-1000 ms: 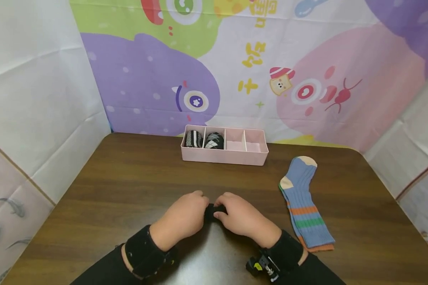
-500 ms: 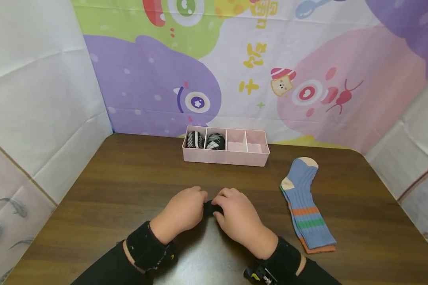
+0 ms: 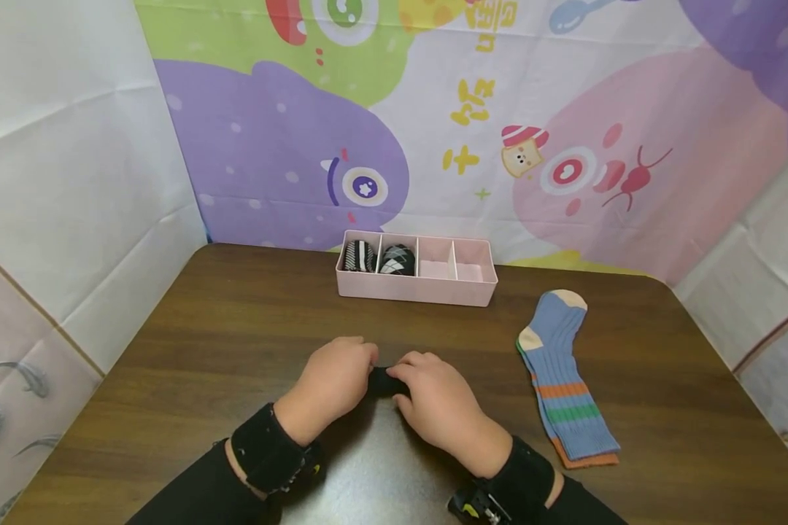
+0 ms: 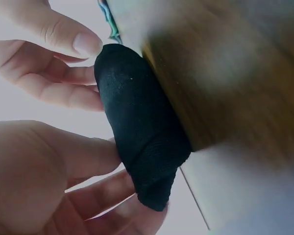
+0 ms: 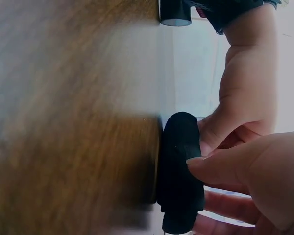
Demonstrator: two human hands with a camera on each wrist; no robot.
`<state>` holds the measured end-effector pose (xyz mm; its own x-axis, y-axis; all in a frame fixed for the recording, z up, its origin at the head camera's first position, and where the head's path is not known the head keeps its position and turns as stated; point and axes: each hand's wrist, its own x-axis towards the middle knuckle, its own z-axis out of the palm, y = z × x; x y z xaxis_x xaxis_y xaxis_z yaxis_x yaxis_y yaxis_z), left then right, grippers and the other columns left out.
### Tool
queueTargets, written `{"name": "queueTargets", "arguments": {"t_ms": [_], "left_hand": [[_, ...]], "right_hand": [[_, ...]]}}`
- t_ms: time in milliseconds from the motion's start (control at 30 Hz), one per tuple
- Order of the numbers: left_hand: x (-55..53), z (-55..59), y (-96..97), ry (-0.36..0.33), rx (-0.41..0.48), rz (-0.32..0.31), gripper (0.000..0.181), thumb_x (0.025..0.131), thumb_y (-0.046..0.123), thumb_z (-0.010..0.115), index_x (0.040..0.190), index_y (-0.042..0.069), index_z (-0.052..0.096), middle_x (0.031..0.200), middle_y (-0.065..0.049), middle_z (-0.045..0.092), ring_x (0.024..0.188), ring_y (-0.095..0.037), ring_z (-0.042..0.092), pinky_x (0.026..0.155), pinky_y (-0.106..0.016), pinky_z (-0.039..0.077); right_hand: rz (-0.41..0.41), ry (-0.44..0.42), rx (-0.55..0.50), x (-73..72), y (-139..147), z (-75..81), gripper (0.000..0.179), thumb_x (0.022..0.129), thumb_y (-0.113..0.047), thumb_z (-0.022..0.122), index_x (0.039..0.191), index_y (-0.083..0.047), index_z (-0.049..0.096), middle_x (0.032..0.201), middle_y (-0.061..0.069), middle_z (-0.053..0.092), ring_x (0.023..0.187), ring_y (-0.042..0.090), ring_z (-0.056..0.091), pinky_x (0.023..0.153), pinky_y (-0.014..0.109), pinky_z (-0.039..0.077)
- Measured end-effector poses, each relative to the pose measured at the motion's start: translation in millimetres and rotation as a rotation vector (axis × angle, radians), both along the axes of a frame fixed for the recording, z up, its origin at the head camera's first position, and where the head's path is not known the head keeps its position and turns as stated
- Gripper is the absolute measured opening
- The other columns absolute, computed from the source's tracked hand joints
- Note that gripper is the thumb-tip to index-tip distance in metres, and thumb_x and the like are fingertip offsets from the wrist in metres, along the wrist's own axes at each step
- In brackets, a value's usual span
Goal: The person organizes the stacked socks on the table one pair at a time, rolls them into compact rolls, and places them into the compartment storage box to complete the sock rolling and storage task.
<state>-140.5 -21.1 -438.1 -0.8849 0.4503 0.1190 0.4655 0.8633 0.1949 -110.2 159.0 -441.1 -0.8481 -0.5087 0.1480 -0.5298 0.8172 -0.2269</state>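
A rolled-up black sock (image 3: 382,382) lies low at the table between both hands. My left hand (image 3: 333,379) holds its left end; in the left wrist view the thumb is on the near side of the roll (image 4: 139,122) and fingers reach behind it. On the other end, my right hand (image 3: 441,401) pinches the roll with its thumb pressed on the side, as the right wrist view shows with the black sock (image 5: 180,171). Part of the roll is hidden by the fingers in the head view. A pair of blue socks (image 3: 558,372) with orange and green stripes lies flat to the right.
At the back of the brown table (image 3: 236,313) stands a pink divided box (image 3: 420,288). Its left compartments hold a striped rolled sock (image 3: 359,257) and an argyle rolled sock (image 3: 398,260). Behind it hangs a printed cartoon cloth (image 3: 460,204); pale cloth walls flank both sides.
Both hands have shifted slightly away from the body and to the left with the black sock. The right hand's fingers have moved over the roll. Blue socks and box stay put.
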Motion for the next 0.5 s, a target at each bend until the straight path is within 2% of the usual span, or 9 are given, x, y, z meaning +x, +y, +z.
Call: {"name": "queueTargets", "arguments": {"t_ms": [100,267,367,500], "left_hand": [[3.4,3.1,0.4,0.008,-0.026,-0.02,0.014,0.088,0.007,0.065,0.078,0.015,0.069,0.078,0.0,0.056,0.074,-0.019,0.055,0.065,-0.034,0.052],[13.1,9.8,1.7,-0.051,0.019,-0.097,0.013,0.083,0.006,0.062,0.074,0.015,0.064,0.073,0.003,0.055,0.065,-0.015,0.053,0.06,-0.032,0.047],[18.9,14.4,3.4,-0.043,0.017,-0.121,0.007,0.081,0.009,0.064,0.081,0.015,0.067,0.077,0.003,0.056,0.07,-0.015,0.055,0.063,-0.032,0.049],[23.3,19.2,4.9,-0.048,-0.011,-0.121,0.009,0.081,0.008,0.066,0.088,0.012,0.069,0.08,0.0,0.058,0.073,-0.018,0.058,0.065,-0.034,0.051]], "right_hand": [[-0.005,-0.011,-0.001,0.1,0,1.0,0.031,0.087,-0.024,0.073,0.117,-0.015,0.071,0.11,-0.001,0.064,0.1,0.018,0.059,0.086,0.036,0.052],[-0.027,-0.02,-0.013,0.6,1,-0.1,0.025,0.087,-0.024,0.072,0.112,-0.017,0.072,0.104,-0.004,0.066,0.096,0.017,0.061,0.083,0.035,0.052],[-0.032,-0.015,-0.017,0.1,3,-1.7,0.024,0.087,-0.023,0.072,0.111,-0.018,0.072,0.102,-0.004,0.065,0.094,0.017,0.061,0.082,0.034,0.052],[-0.025,-0.002,-0.016,-1.0,5,-3.0,0.024,0.086,-0.021,0.072,0.11,-0.018,0.072,0.101,-0.004,0.065,0.093,0.017,0.06,0.081,0.035,0.052]]}}
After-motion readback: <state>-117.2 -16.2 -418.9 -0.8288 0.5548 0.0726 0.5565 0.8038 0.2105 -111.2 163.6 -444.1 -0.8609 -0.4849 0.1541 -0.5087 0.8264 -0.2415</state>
